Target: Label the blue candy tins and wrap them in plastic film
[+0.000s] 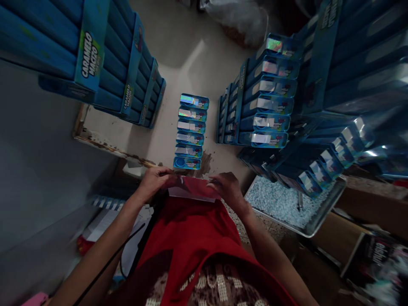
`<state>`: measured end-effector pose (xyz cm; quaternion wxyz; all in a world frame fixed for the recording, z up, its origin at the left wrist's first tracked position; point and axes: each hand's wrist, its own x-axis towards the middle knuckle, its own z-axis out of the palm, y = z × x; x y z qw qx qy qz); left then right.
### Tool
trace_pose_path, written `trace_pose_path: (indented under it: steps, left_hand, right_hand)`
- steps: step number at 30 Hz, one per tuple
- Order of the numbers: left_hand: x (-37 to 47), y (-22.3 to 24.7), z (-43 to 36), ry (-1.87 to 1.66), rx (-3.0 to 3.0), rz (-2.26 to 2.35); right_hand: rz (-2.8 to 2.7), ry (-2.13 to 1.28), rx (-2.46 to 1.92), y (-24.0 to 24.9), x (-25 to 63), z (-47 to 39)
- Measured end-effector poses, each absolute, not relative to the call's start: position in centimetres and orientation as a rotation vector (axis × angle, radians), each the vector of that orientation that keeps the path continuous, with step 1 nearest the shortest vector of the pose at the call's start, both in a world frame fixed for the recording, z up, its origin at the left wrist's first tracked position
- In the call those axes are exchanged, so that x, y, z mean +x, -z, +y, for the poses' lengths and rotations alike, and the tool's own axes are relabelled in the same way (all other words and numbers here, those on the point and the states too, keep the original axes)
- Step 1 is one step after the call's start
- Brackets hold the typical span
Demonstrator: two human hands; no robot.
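Note:
Between my hands, at the front edge of the table, a flat reddish sheet with a pale lower strip [194, 189] is stretched level. My left hand [156, 180] is closed on its left end, and my right hand [225, 185] pinches its right end. Just beyond the sheet, several small blue packs [187, 163] lie in a column on the table; most carry a shiny or white strip on their left half, while the nearest shows a bare blue circle there.
Blue boxes marked Caramelo Macizo [91, 55] are stacked at the left, with more stacks [264, 102] at the right. A metal tray [310, 233] of pale blue bits sits at the lower right, near cardboard boxes [334, 242]. A plastic bag [239, 17] lies at the far side.

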<state>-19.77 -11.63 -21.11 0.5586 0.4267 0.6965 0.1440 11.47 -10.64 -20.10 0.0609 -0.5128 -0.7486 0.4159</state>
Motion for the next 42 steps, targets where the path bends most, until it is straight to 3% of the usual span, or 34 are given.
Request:
trace_pose_path:
  steps: [6,16,23,38,42]
  left_hand:
    - [-21.0,22.7,-12.1,-0.282,1.032,1.575]
    - [-20.2,23.2,-13.0,-0.370,0.707,1.646]
    - [-18.1,22.7,-12.0,-0.531,0.566,1.708]
    - [-18.1,23.5,-11.7,-0.631,0.343,1.722]
    - [-18.0,23.2,-11.6,-0.617,0.330,1.691]
  right_hand:
    - [-2.224,-1.394,-1.507,20.7,11.7,-10.5]
    - [-1.688,-1.809,-1.661,21.7,12.1,-11.0]
    - [-1.874,-1.572,-1.785,22.0,11.3,-11.0]
    - [-0.848,-1.866,-1.850,23.4,13.9,-11.6]
    - [-0.674,-1.776,-1.811,23.0,13.3,-11.7]
